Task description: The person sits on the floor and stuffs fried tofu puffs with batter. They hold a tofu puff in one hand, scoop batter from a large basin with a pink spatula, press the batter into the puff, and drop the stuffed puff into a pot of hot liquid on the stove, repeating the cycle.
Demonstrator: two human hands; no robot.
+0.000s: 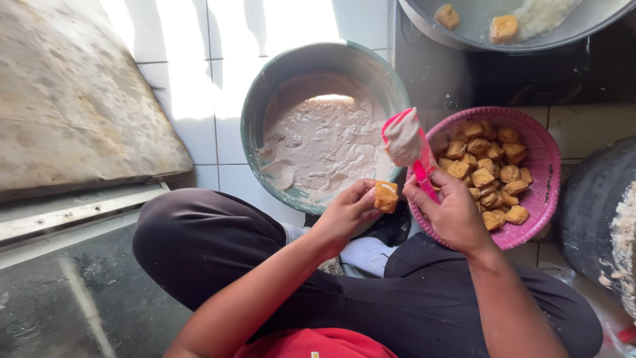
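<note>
We've got the left hand (344, 215) pinching a tofu puff (386, 196) over our lap, right hand (454, 215) fisted on the loaded spoon (407, 142) — tilt it and paste drops off, missing the bowl (255, 113).

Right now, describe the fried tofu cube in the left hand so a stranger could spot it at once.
Start at the big green bowl of pale batter on the white tiled floor. Just below its near rim, the left hand pinches one golden-brown fried tofu cube. Unlike the cubes heaped in the pink plastic basket, it is alone, beside the batter-coated pink spatula.
</note>
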